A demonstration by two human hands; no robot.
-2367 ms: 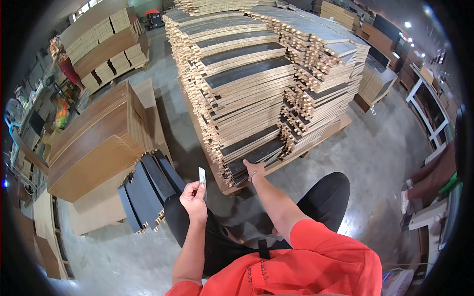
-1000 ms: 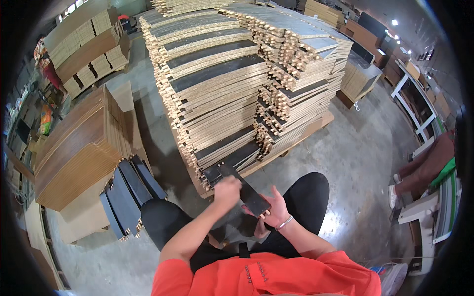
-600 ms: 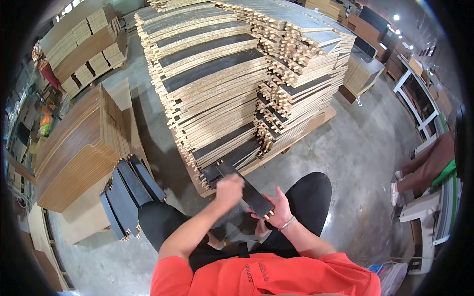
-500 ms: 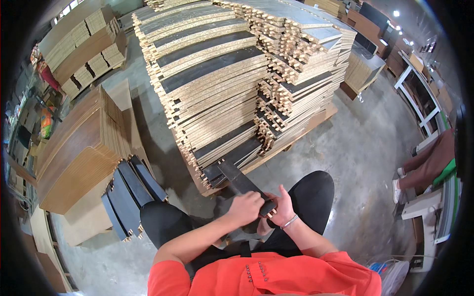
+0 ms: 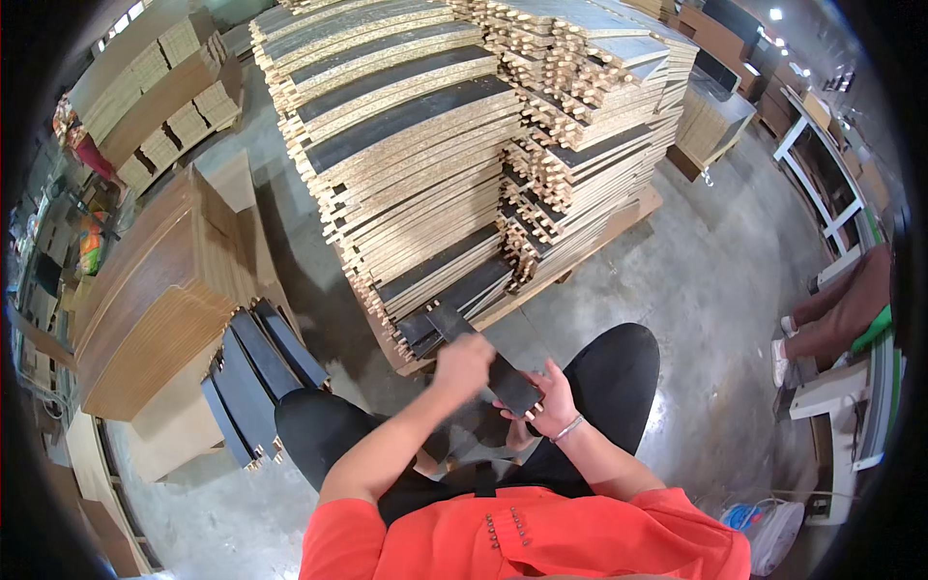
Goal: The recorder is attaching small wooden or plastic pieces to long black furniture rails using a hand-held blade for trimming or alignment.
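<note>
A narrow dark board with pale wooden dowels at its ends slants between my knees. Its far end lies by the lower corner of a tall stack of boards. My right hand is closed around the near end, thumb raised along the edge and fingers partly underneath. Partway up the board, my left hand is at its left edge with the fingers curled. Motion smears that hand, so whether it grips the board or anything else cannot be made out.
Several dark dowelled strips lean beside a brown panel stack on my left. The tall stack rests on a wooden pallet. Another person's legs are at right, near a white metal frame.
My left hand has moved forward and left along the board, away from its near end. My right hand keeps hold of that end, and more of the board's upper face shows.
</note>
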